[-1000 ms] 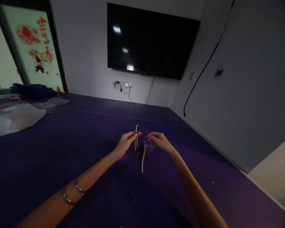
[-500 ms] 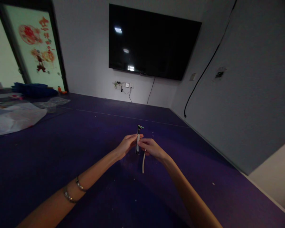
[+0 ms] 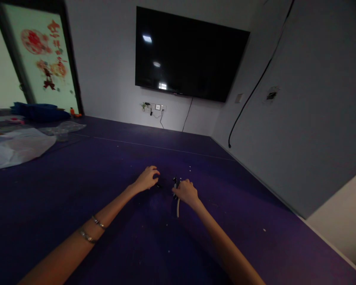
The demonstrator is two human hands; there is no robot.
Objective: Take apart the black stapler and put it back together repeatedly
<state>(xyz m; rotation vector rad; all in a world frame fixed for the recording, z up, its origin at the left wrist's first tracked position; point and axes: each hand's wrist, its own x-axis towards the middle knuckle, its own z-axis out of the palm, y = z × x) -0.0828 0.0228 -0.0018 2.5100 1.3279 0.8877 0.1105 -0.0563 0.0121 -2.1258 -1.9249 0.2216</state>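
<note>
My right hand (image 3: 187, 192) is closed around a slim razor-like tool (image 3: 175, 187) with a dark head and a lighter handle. The tool stands roughly upright just above the purple surface; my fingers hide part of it. A thin cream-coloured strip (image 3: 178, 208) sticks out below the same hand, and whether I hold it or it lies there cannot be made out. To the left, my left hand (image 3: 146, 179) is low over the surface, fingers curved and apart. A small black piece (image 3: 158, 185) shows right by its fingertips, partly covered.
The purple surface (image 3: 106, 190) carries small white specks. At the left lie white plastic sheeting (image 3: 23, 146), a clear bag (image 3: 67, 127) and dark blue cloth (image 3: 40, 112). A television (image 3: 190, 55) hangs on the wall ahead, and a black cable (image 3: 255, 87) runs down the right wall.
My left hand has let go of the razor-like tool and moved left. My right hand has turned palm-down over the tool and lowered it. A small black piece now shows beside my left hand.
</note>
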